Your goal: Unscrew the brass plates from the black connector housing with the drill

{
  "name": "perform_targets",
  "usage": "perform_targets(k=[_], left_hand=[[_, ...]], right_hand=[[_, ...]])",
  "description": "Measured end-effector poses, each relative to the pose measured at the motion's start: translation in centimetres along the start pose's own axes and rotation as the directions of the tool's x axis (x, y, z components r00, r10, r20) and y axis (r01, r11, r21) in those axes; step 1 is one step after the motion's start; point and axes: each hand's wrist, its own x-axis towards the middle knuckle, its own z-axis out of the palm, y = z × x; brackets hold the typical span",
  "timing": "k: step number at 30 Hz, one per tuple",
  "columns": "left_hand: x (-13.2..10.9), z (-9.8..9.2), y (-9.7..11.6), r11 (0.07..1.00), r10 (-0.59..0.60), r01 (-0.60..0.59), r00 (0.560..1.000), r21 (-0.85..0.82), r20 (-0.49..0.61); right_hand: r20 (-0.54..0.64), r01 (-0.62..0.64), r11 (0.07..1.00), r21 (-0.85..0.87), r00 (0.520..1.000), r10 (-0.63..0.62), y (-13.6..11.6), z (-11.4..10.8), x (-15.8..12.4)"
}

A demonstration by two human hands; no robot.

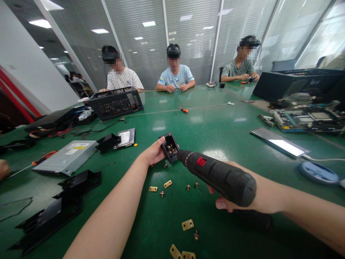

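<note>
My left hand (154,153) is closed around a small black plastic housing (169,146), open side up, with brass terminals showing inside. My right hand (229,196) grips a black electric screwdriver (219,176) with a red switch, its tip pointing into the housing. Both are held just above the green table (215,122). Below them lie several loose brass plates (187,225) and small screws (188,187).
Black plastic panels (54,208) and a silver optical drive (67,156) lie left. A hard drive (125,137) and a black chassis (115,102) sit further back. At the right are a motherboard (307,118), a flat silver device (279,142) and a blue mouse-like object (318,172). Three people sit at the far side.
</note>
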Motion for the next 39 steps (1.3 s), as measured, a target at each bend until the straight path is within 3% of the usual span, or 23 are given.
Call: perform_targets(k=[3,8,15,22,33,39], left_hand=[[-0.05,-0.04,0.02,1.0,-0.005,0.005,1.0,0.005,0.013],[-0.13,0.07,0.13,1.0,-0.007,0.006,1.0,0.009,0.018],[-0.18,0.41,0.22,1.0,-0.008,0.008,1.0,0.016,-0.002],[-0.2,0.37,0.19,1.0,-0.01,0.01,1.0,0.009,-0.019],[-0.18,0.25,0.16,1.0,-0.011,0.011,1.0,-0.028,0.002],[-0.16,0.28,0.16,0.999,-0.011,0.01,1.0,-0.03,-0.01]], right_hand=[[0.019,-0.033,0.999,0.005,0.999,0.033,-0.04,-0.08,-0.04],[-0.014,0.036,0.999,-0.039,0.999,-0.036,-0.03,-0.03,0.0],[0.001,-0.07,0.997,0.031,0.998,0.07,0.47,0.01,-0.13],[-0.003,0.022,0.999,0.032,1.0,-0.021,0.05,0.08,0.03],[0.018,-0.077,0.995,0.066,0.997,0.076,-0.25,-0.06,-0.17],[-0.01,-0.026,0.998,0.048,1.0,0.027,-0.18,0.12,-0.1]])
